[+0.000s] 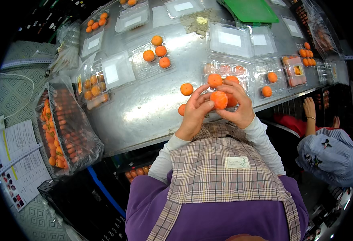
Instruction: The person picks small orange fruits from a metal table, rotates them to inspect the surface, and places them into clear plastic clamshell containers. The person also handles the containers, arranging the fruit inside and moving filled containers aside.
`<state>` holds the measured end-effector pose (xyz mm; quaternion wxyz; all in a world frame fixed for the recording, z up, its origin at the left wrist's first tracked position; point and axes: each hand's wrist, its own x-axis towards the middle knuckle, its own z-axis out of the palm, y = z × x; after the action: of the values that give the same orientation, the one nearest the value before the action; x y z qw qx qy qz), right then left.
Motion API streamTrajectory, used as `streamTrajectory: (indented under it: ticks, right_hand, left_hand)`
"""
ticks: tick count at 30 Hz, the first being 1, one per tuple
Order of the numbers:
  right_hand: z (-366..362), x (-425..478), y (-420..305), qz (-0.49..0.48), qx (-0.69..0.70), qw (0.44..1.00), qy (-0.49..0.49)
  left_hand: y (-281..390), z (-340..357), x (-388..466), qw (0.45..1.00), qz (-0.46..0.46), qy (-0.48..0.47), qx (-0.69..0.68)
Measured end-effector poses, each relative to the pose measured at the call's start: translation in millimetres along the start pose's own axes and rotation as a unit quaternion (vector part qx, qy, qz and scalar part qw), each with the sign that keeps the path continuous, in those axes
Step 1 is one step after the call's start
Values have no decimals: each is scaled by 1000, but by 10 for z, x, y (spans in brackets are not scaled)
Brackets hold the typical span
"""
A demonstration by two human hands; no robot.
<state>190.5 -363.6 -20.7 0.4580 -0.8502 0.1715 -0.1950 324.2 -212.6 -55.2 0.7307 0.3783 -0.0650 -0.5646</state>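
An orange persimmon (219, 100) is held between my left hand (196, 111) and my right hand (238, 105), above the near edge of the metal table (134, 123). Fingers of both hands touch its sides. Just beyond them lies a clear plastic clamshell tray (249, 79) with several orange fruits, one (214, 80) at its near left. Part of another fruit (232, 100) shows behind my right fingers. Two loose fruits lie left of my hands, one (186, 89) in full view and one (182, 110) partly hidden by my left hand.
Open clamshells with fruit stand left (134, 54) and right (272, 87). A filled clamshell (96, 90) is at the left, near a plastic-wrapped crate of fruit (69, 129). A green tray (251, 11) lies at the far side. Another person (328, 156) is low at the right, beside the table.
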Motion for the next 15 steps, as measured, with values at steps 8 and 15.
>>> streamTrajectory:
  ticks: [8, 15]
  right_hand:
    - [11, 4, -48, -44, -88, 995, 27]
    - [-43, 19, -128, -8, -23, 999, 26]
  left_hand:
    - [16, 91, 10, 992, 36, -1, 119]
    - [7, 2, 3, 993, -46, -48, -98]
